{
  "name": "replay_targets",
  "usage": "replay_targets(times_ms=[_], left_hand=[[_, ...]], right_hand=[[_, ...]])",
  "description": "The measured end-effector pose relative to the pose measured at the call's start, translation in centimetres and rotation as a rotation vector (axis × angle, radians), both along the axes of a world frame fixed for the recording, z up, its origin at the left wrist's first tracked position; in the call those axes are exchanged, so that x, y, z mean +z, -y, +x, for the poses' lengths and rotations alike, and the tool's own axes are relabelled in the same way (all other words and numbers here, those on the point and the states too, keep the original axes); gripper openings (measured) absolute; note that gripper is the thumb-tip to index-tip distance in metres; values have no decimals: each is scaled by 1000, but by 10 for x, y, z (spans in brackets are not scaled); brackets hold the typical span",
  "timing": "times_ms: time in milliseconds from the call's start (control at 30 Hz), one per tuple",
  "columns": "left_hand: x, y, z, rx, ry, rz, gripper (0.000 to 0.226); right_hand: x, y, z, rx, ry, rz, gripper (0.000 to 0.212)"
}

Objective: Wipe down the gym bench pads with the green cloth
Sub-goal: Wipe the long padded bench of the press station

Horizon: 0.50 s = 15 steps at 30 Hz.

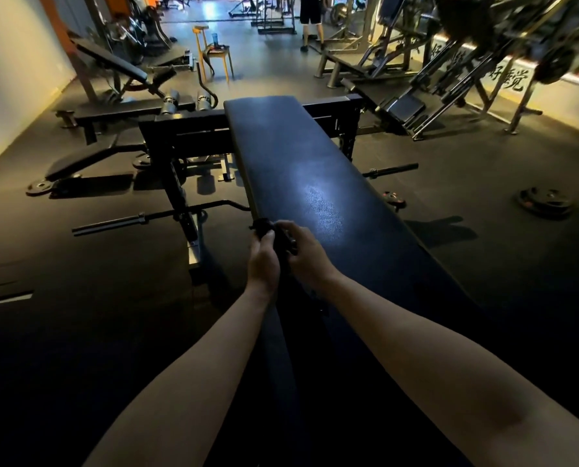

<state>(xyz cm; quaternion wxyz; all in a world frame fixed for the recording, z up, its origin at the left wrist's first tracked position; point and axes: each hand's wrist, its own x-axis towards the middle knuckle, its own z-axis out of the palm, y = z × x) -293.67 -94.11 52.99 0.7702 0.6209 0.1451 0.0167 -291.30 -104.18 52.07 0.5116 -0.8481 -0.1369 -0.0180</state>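
My left hand (262,261) and right hand (306,252) are both clamped on a dark, bunched cloth (263,225), its colour lost in the dim light, at the left edge of the long black padded gym bench pad (301,156), which gleams under a patch of light. Around it lies dark rubber floor (483,156), with a steel barbell (119,222) on my left, a black weight plate (545,202) on my right and a yellow chair (214,55) farther off.

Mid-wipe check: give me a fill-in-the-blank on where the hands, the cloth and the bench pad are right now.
The left hand and right hand both grip one dark bunched cloth at the ____ edge of the long black padded bench pad.
The round black weight plate lies flat on the ____.
The yellow wooden chair stands past the pad's ____ end.
Missing words: left; floor; far.
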Motion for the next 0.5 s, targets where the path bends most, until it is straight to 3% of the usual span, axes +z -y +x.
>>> replay_targets(times_ms=[133,200,300,367,500], left_hand=[[-24,-3,27,-26,-27,470,58],[-32,0,37,-147,8,729,51],[-37,11,41,-337,-108,1064,41],[-38,22,44,-348,-157,1213,43],[-33,48,57,-378,-136,1309,55]], right_hand=[[-8,21,24,-310,112,-289,38],[-18,39,34,-401,130,-371,37],[-28,47,35,-154,49,-572,49],[-32,52,39,-77,63,-652,49],[-29,76,53,-107,96,-596,45]])
